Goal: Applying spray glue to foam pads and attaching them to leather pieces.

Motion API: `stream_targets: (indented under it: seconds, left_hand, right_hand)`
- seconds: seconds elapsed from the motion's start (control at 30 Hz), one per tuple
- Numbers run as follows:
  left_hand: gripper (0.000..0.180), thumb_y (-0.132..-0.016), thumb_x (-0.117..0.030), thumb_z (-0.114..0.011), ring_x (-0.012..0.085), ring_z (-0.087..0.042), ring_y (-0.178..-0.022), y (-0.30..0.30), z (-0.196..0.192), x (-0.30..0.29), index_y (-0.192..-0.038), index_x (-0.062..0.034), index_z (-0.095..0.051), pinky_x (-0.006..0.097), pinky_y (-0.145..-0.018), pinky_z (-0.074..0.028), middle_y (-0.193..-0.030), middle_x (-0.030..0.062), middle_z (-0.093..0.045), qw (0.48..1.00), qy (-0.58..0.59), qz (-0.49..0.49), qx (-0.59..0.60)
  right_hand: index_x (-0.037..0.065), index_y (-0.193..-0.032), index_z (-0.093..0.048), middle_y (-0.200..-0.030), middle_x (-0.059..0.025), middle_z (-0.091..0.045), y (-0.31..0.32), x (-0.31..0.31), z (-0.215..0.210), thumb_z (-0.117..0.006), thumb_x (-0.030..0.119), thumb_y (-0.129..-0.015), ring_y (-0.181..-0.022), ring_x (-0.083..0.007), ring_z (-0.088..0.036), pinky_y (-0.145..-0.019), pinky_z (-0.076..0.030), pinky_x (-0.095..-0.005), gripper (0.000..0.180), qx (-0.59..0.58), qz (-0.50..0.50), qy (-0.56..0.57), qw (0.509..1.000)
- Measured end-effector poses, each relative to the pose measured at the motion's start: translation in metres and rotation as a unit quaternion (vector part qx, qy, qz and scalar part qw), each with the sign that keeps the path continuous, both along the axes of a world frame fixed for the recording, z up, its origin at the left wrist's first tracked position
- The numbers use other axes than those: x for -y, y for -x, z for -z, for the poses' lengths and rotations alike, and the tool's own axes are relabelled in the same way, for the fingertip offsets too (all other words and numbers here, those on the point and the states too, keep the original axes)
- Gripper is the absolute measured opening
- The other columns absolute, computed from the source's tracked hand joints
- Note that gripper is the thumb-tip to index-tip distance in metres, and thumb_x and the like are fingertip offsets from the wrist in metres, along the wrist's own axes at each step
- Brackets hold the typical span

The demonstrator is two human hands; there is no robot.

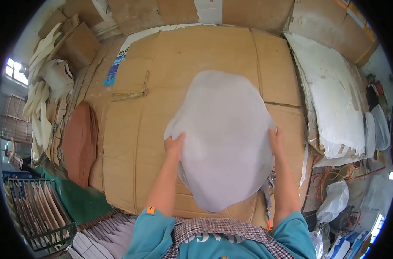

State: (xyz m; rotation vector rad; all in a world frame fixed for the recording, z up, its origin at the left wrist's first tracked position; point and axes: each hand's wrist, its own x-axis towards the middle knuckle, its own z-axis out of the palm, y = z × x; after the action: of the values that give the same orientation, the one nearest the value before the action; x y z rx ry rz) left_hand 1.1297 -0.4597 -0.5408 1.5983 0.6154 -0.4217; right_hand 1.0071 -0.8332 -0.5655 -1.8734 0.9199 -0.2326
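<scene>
A large pale grey panel (226, 138) with a smooth, rounded, wavy outline fills the middle of the view, above a cardboard-covered table. My left hand (175, 144) grips its left edge, thumb on top and the other fingers mostly hidden beneath. On the opposite edge my right hand (276, 140) is closed around the rim, its fingers partly out of sight. Close to my right forearm lies a metal hand tool (267, 198) with an orange hose, partly covered by the panel and the arm.
Brown cardboard (183, 56) covers the table. Reddish-brown curved panels (80, 144) are stacked at its left side. A slotted rack (41, 211) of panels and several grey panels (114, 233) stand lower left. White-faced board (330, 95) borders the right, above tangled hoses (323, 181).
</scene>
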Motion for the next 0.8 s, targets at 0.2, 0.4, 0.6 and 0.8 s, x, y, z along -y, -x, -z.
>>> stream_targets:
  seconds: [0.2,0.4,0.6,0.8]
  left_hand:
    - [0.045,-0.078,-0.012,-0.065,0.0253,-0.057,-0.096,0.005,0.011,-0.015,-0.117,0.0041,-0.048,0.037,-0.079,-0.049,-0.109,0.0154,-0.057,0.996,0.085,-0.008,-0.001]
    - [0.042,-0.08,-0.011,-0.063,0.025,-0.058,-0.093,0.01,0.009,-0.014,-0.116,0.0033,-0.047,0.038,-0.077,-0.049,-0.109,0.0145,-0.057,0.999,0.027,-0.034,0.026]
    - [0.037,-0.079,-0.012,-0.064,0.0235,-0.059,-0.091,0.02,-0.018,-0.007,-0.111,0.0019,-0.05,0.04,-0.075,-0.051,-0.105,0.0134,-0.058,0.988,0.1,-0.034,-0.11]
    - [0.033,-0.078,-0.012,-0.065,0.0194,-0.06,-0.08,0.058,0.007,-0.003,-0.108,-0.0017,-0.054,0.035,-0.066,-0.051,-0.094,0.0093,-0.061,0.995,0.015,0.088,-0.055]
  right_hand:
    - [-0.006,-0.112,-0.05,-0.105,-0.0233,-0.058,0.009,-0.006,-0.032,-0.061,0.014,-0.073,-0.097,-0.0314,-0.057,-0.083,-0.045,-0.0375,0.045,-0.13,-0.169,0.168,0.962]
    - [-0.001,-0.121,-0.046,-0.11,-0.0209,-0.056,-0.016,0.009,-0.023,-0.051,0.001,-0.068,-0.105,-0.0309,-0.053,-0.091,-0.041,-0.0351,0.053,-0.007,-0.172,0.038,0.984]
    - [0.003,-0.129,-0.04,-0.121,-0.0194,-0.052,-0.017,0.018,-0.022,-0.05,0.0,-0.068,-0.111,-0.0298,-0.05,-0.092,-0.04,-0.035,0.062,-0.027,-0.129,-0.023,0.991]
    - [0.007,-0.132,-0.036,-0.122,-0.02,-0.05,-0.02,0.029,-0.008,-0.056,0.001,-0.07,-0.116,-0.0321,-0.047,-0.097,-0.038,-0.0371,0.066,-0.032,-0.181,0.184,0.966]
